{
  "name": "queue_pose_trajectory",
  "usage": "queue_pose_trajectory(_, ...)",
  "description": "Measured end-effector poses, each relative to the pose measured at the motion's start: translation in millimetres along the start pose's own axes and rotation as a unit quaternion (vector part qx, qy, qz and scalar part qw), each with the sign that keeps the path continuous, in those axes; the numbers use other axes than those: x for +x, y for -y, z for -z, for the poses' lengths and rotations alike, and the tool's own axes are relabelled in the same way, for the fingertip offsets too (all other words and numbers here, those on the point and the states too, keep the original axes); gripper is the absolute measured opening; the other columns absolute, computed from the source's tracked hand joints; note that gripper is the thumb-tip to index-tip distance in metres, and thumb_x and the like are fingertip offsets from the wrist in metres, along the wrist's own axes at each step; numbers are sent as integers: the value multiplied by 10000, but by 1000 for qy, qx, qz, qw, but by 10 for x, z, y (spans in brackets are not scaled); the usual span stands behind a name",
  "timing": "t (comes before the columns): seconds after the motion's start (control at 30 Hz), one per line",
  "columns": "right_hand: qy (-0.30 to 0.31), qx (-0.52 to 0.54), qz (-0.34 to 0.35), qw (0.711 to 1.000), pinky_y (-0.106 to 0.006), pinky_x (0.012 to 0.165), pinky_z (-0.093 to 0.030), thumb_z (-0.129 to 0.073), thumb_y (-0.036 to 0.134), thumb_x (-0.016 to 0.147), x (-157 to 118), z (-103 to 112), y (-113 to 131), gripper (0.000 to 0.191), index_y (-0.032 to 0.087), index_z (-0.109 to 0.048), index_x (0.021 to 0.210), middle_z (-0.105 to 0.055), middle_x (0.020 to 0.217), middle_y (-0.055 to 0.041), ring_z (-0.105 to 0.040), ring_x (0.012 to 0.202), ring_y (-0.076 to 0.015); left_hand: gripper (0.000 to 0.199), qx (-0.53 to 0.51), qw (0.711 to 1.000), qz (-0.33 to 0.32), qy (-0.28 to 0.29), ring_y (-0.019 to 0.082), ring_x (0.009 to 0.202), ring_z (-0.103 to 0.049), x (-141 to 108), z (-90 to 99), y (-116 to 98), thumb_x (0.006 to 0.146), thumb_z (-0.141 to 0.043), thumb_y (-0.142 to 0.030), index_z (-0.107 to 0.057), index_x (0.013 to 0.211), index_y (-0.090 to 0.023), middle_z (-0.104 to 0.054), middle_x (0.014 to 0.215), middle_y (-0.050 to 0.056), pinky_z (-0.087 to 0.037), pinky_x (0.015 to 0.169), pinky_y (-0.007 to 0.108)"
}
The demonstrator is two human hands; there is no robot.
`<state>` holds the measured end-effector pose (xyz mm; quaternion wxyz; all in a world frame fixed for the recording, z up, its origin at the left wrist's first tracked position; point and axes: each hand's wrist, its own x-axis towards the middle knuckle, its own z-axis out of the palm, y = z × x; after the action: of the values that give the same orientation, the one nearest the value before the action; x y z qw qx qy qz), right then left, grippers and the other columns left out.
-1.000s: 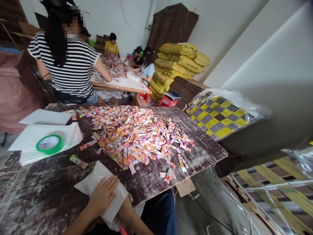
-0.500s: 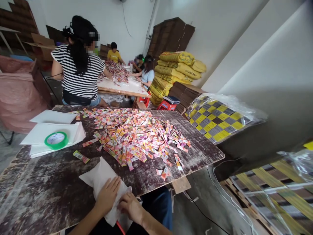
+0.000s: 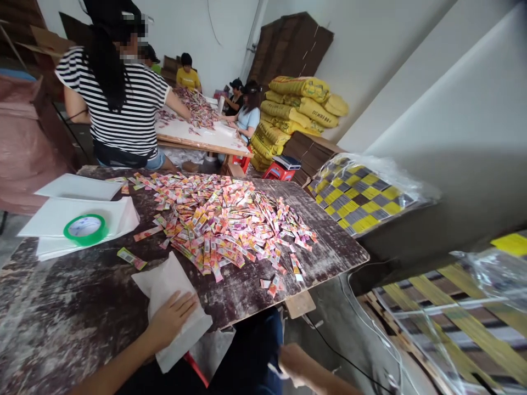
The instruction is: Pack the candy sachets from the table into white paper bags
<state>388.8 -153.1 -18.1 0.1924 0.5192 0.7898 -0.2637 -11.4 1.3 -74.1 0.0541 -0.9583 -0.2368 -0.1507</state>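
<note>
Lying at left, flat white bags [image 3: 45, 219] carry a green tape roll [image 3: 87, 240]. The left hand [image 3: 172, 319] rests flat, grip unclamped, on a white bag [image 3: 167, 277] across the desk's [image 3: 82, 299] near edge, contents hidden. Rightward come heaped sachets [image 3: 230, 219], then the blurred, curled right hand [image 3: 295, 365]; whether its grip holds anything, I cannot tell.

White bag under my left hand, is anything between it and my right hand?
Yes: in the head view, the trouser leg and a pale sheet lie between the right hand and the white bag. Both seem lower than the tabletop, so the way over them looks open.
</note>
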Motion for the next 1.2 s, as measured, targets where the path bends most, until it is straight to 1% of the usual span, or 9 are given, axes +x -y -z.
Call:
queue_pose_trajectory(0.1, -81, -3, -28, 996, -404, 728, -586, -650, 153, 715, 48, 107, 87, 272, 291, -720, 939, -712, 955, -85, -702, 873, -287, 697, -13, 999, -34, -6, 194, 1384, -425, -68, -105, -25, 846, -379, -46, -332, 1519, -220, -496, 1487, 37, -250, 1168, 426)
queue_pose_trajectory(0.23, -273, -31, 182, 944, -373, 1090, -447, -500, 193, 914, 876, 530, 644, 515, 330, -470, 1409, -545, 1428, -45, -499, 1322, -205, 662, -61, 994, -84, 24, 167, 1389, -416, -165, -33, 5, 891, -388, -83, -297, 1531, -221, -485, 1496, 30, -286, 1167, 364)
queue_pose_trajectory(0.37, -281, -197, 390, 855, -375, 1117, -385, -432, 280, 1002, 1645, 829, 896, 377, 309, -517, 1368, -455, 1511, -35, -437, 1362, -168, 601, -102, 984, -138, 40, 151, 1377, -424, -182, 186, 118, 929, -436, -157, -323, 1517, -216, -540, 1447, 15, -259, 1191, 334)
queue_pose_trajectory(0.5, -279, -239, 454, 812, -305, 1053, -408, -423, 306, 1009, 1904, 815, 798, 273, 276, -672, 1117, -543, 1425, -40, -545, 1227, -141, 469, -93, 989, -117, 10, 145, 1321, -471, -157, 195, 84, 930, -469, -141, -492, 1390, -227, -598, 1375, 10, -288, 1175, 325)
queue_pose_trajectory(0.7, -256, -199, 442, 836, -303, 976, -442, -439, 294, 1004, 1903, 668, 742, 228, 230, -655, 976, -670, 1214, -13, -534, 1247, -157, 233, -69, 993, 18, -90, 128, 952, -618, -413, 103, -101, 955, -464, -141, -668, 935, -253, -714, 961, -23, -391, 1040, 305)
queue_pose_trajectory(0.8, -221, -132, 414, 873, -298, 956, -455, -513, 267, 958, 1866, 654, 765, 139, 218, -639, 988, -673, 1209, -46, -579, 1193, -163, 267, -84, 996, 23, -32, 141, 1114, -601, -704, 279, -166, 942, -524, -212, -645, 1168, -283, -696, 1180, -9, -404, 1041, 272)
queue_pose_trajectory(0.9, -220, -11, 362, 906, -273, 891, -493, -557, 191, 874, 1773, 643, 771, 135, 212, -627, 988, -685, 1177, -68, -645, 1081, -158, 673, -103, 993, 52, 23, 228, 1343, -471, -925, 465, -265, 874, -619, -448, -398, 1482, -262, -525, 1459, 58, -365, 1128, 351)
queue_pose_trajectory(1.0, -251, 96, 315, 910, -257, 846, -518, -550, 116, 784, 1680, 613, 776, 199, 221, -614, 941, -701, 1131, -57, -671, 1034, -155, 965, -123, 988, 82, 54, 286, 1384, -430, -973, 501, -330, 775, -679, -577, -206, 1560, -272, -439, 1523, 75, -351, 1147, 435)
queue_pose_trajectory(1.2, -293, 166, 310, 889, -268, 824, -537, -559, 83, 671, 1669, 612, 776, 160, 227, -542, 738, -729, 1046, -33, -688, 1006, -175, 702, -80, 995, 51, 43, 207, 1346, -489, -886, 306, -168, 912, -559, -278, -249, 1541, -304, -474, 1497, 23, -411, 1109, 365)
